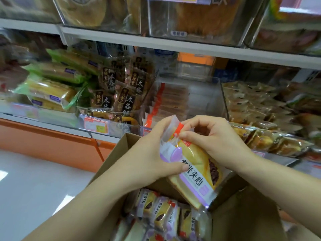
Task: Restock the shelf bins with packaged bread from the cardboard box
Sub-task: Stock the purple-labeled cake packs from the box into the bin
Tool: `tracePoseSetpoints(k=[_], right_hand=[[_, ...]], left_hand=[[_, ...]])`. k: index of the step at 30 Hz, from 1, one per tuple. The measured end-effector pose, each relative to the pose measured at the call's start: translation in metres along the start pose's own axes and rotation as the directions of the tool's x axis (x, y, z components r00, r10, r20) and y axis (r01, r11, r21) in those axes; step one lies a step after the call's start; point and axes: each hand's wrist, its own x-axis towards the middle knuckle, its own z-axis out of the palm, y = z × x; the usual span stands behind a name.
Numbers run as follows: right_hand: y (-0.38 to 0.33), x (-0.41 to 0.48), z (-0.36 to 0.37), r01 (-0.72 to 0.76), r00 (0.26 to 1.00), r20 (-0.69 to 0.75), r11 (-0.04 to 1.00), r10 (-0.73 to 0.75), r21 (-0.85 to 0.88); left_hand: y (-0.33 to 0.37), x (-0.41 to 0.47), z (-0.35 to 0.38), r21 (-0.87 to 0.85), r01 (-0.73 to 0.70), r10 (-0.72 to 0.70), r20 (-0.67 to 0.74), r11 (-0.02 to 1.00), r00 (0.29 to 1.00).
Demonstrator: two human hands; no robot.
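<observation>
White shelf [57, 127] holds clear bins [224, 98] of packaged bread [52, 91].

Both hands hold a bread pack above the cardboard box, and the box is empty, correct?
No: the head view shows the box is not empty; several packs lie in it. The left hand and right hand do hold one pack above it.

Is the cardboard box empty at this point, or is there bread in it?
Not empty. Several purple-labelled bread packs lie in the cardboard box, below the pack held by the left hand and right hand.
</observation>
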Motion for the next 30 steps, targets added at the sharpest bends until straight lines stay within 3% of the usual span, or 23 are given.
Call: tracePoseSetpoints(k=[3, 7, 10, 18, 21, 24, 28, 30], right_hand=[[-0.004, 0.002, -0.012, 0.037, 0.994, 0.1, 0.999, -0.034, -0.035], [0.003, 0.004, -0.046, 0.07, 0.939, 0.331, 0.895, 0.09, -0.442], [0.016, 0.003, -0.061, 0.09, 0.908, 0.375, 0.789, 0.186, -0.608], [0.02, 0.024, -0.083, 0.202, 0.964, 0.265, 0.723, -0.027, -0.661], [0.022, 0.028, -0.09, 0.227, 0.972, 0.2, 0.73, -0.125, -0.645], [0.026, 0.035, -0.098, 0.157, 0.985, 0.053, 0.721, -0.165, -0.674], [0.037, 0.058, -0.107, 0.068, 0.969, -0.096, 0.612, -0.23, -0.788], [0.043, 0.072, -0.11, 0.028, 0.973, -0.124, 0.63, -0.196, -0.776]], left_hand=[[0.002, 0.003, -0.002, 0.009, -0.059, 0.06, -0.051, 0.998, 0.997], [-0.003, 0.005, -0.007, 0.088, -0.114, 0.125, -0.125, 0.99, 0.984], [-0.004, 0.012, -0.013, 0.084, -0.116, 0.127, -0.143, 0.99, 0.981], [0.008, 0.048, -0.019, 0.045, -0.213, 0.216, -0.082, 0.976, 0.973], [0.013, 0.067, -0.018, 0.142, -0.255, 0.267, -0.07, 0.956, 0.961], [0.008, 0.092, -0.017, 0.348, -0.265, 0.312, -0.084, 0.899, 0.946], [0.0, 0.13, -0.006, 0.545, -0.158, 0.292, -0.168, 0.824, 0.942], [-0.002, 0.149, 0.001, 0.547, -0.081, 0.237, -0.22, 0.833, 0.946]])
